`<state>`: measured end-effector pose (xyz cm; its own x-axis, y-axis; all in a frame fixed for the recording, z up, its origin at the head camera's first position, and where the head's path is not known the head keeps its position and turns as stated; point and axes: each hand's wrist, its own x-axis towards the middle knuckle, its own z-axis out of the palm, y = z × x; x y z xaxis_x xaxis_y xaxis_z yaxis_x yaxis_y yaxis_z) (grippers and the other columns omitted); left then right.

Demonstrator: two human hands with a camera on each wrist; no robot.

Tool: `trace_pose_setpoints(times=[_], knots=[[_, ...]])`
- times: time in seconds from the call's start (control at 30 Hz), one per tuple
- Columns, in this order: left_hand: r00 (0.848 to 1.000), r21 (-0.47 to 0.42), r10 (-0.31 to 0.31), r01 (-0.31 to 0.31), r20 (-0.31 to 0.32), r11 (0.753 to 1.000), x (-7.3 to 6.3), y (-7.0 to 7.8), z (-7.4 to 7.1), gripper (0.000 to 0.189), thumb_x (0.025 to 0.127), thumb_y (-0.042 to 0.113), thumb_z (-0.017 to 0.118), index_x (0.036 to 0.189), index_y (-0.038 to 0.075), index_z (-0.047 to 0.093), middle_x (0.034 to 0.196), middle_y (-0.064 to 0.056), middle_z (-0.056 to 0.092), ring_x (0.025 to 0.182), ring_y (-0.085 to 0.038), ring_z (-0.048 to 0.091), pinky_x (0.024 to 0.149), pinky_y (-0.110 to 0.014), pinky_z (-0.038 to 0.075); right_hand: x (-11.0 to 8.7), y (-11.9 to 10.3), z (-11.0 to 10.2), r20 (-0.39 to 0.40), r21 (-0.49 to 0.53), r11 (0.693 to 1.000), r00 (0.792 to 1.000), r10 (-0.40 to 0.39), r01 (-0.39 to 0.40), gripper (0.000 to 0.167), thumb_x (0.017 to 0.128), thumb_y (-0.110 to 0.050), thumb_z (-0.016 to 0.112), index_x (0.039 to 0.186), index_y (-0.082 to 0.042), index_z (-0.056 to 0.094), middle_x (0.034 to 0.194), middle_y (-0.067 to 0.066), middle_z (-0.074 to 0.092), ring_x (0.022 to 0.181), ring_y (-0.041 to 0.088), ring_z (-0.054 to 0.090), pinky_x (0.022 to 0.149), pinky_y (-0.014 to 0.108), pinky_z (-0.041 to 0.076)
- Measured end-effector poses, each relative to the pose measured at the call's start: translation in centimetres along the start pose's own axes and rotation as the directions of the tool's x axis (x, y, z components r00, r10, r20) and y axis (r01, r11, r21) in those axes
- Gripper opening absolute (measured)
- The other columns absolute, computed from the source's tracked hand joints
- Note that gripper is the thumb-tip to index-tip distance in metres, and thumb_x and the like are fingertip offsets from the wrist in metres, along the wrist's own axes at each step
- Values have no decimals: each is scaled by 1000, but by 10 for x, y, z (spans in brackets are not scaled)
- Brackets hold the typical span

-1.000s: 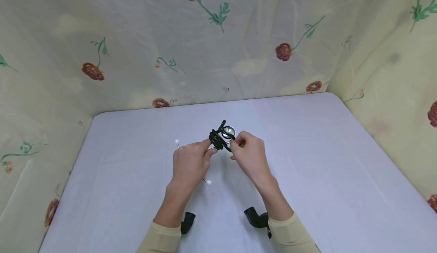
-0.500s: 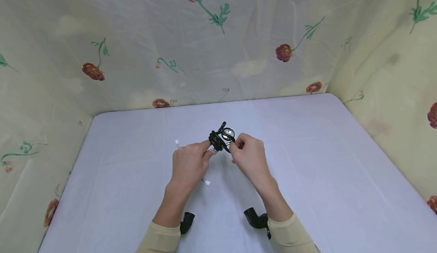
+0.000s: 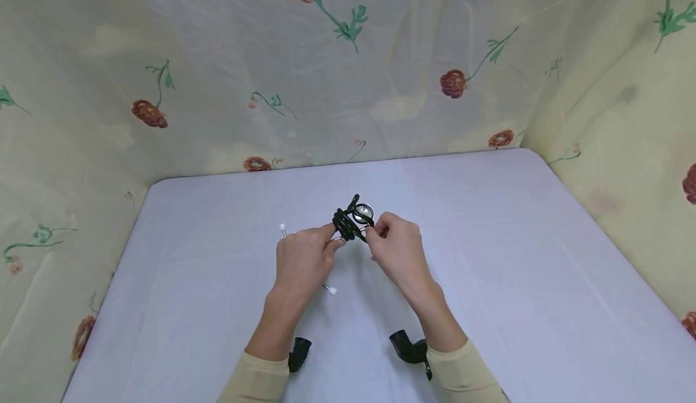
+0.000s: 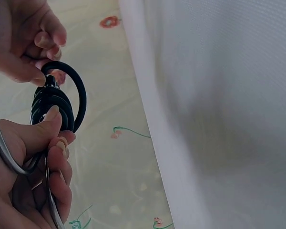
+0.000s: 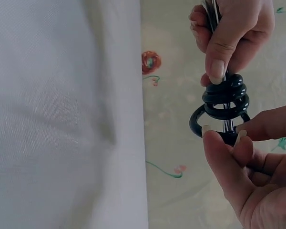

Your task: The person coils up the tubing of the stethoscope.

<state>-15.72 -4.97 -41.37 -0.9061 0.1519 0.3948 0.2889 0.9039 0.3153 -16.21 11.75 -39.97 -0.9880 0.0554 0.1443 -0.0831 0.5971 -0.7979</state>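
Note:
A stethoscope (image 3: 343, 225) is held above the table, its black tubing wound in several turns around the metal stem. My left hand (image 3: 303, 261) grips the metal ear tubes, thumb against the coil (image 4: 52, 106). White ear tips (image 3: 332, 291) stick out on either side of that hand. With thumb and fingertips, my right hand (image 3: 399, 249) pinches the black tubing at the far end of the coil. In the right wrist view a loose loop (image 5: 196, 123) passes by those fingertips. The round silver chest piece (image 3: 364, 212) shows just beyond the coil in the head view.
A white-covered table (image 3: 217, 306) lies below both hands. Flower-printed cloth (image 3: 380, 89) hangs behind it and at the sides. Black curved pieces (image 3: 405, 348) show beside both wrists, near the sleeves.
The right fingertips and the tubing they pinch have shifted very slightly over the last second. Both hands keep their hold, and the coil stays in place.

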Motion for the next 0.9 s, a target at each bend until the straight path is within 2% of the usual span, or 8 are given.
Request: trace_pose_setpoints(times=[0.33, 0.67, 0.9], knots=[[1000, -4, -15, 15, 24, 1000, 0, -1, 0, 15, 86, 33, 77, 85, 18, 73, 55, 6, 58, 47, -9, 43, 44, -25, 26, 1, 0, -3, 43, -26, 999, 999, 30, -29, 17, 91, -16, 62, 76, -7, 62, 63, 6, 65, 48, 12, 63, 46, 28, 43], [999, -6, -20, 20, 48, 1000, 0, -3, 3, 16, 86, 32, 77, 92, 17, 76, 62, 4, 67, 48, -9, 45, 45, -24, 29, 3, 1, -5, 100, -46, 997, 993, 61, -56, 17, 91, -19, 64, 79, -8, 65, 60, 4, 63, 49, 14, 62, 48, 28, 43], [998, -13, -20, 20, 58, 1000, -1, -4, 4, 14, 85, 32, 77, 88, 18, 75, 60, 6, 64, 47, -9, 44, 44, -24, 29, 3, 1, -8, 135, -78, 995, 988, 70, -60, 19, 92, -22, 65, 79, -8, 65, 62, 4, 63, 51, 14, 62, 49, 28, 43]])
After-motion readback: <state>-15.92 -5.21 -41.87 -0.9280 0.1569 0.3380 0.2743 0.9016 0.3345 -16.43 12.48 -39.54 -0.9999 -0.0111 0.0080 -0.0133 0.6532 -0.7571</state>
